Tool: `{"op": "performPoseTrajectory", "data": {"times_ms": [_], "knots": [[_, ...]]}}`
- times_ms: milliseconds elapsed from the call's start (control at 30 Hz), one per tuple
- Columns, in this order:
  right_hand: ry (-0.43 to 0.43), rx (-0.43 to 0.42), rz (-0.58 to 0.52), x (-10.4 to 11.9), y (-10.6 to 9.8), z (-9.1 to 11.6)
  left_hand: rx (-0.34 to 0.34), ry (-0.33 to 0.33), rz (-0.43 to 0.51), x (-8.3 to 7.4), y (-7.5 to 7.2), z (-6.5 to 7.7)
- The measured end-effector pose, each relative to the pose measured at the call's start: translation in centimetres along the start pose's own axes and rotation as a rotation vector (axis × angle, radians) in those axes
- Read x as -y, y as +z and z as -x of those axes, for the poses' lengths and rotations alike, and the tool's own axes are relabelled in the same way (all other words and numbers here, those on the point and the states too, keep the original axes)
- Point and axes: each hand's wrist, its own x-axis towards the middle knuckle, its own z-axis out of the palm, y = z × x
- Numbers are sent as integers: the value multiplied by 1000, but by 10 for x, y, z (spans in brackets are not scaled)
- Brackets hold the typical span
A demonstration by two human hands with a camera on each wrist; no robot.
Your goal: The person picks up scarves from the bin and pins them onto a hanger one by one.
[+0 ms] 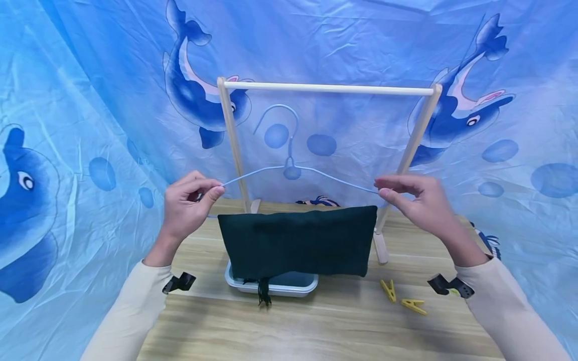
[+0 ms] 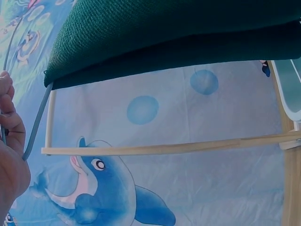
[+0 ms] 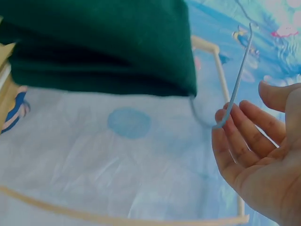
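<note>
A pale blue wire hanger point(image 1: 290, 148) is held up with its hook at the top. Over its lower bar lies a folded dark green knitted cloth point(image 1: 298, 243), hanging down on both sides. My left hand point(image 1: 187, 203) pinches the hanger's left shoulder between thumb and curled fingers. At the other end, my right hand point(image 1: 417, 203) touches the right shoulder. In the right wrist view its fingers point(image 3: 242, 134) are loosely extended against the wire's bend, with the thumb apart from them. Black tassels point(image 1: 264, 292) dangle below the cloth; whether they belong to it I cannot tell.
Behind the hanger stands a wooden rack with a white top rail point(image 1: 329, 89). A light blue tray point(image 1: 289, 290) sits partly beneath the cloth. Two yellow clothespins point(image 1: 388, 291) lie on the wooden table point(image 1: 316, 331) at the right. Blue dolphin-print curtain point(image 1: 361, 45) surrounds the table.
</note>
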Motion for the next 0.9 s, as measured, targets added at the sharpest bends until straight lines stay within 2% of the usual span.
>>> {"op": "performPoseTrajectory", "data": {"times_ms": [267, 500, 600, 900], "knots": [[74, -77, 9, -25, -11, 29, -2, -8, -24, 1, -2, -1], [135, -116, 31, -59, -2, 69, 4, -1, -31, 3, -4, -4], [179, -89, 47, -72, 4, 90, 14, 4, -38, 4, -4, -6], [357, 60, 100, -104, 23, 145, 10, -5, -38, 3, -5, -8]]}}
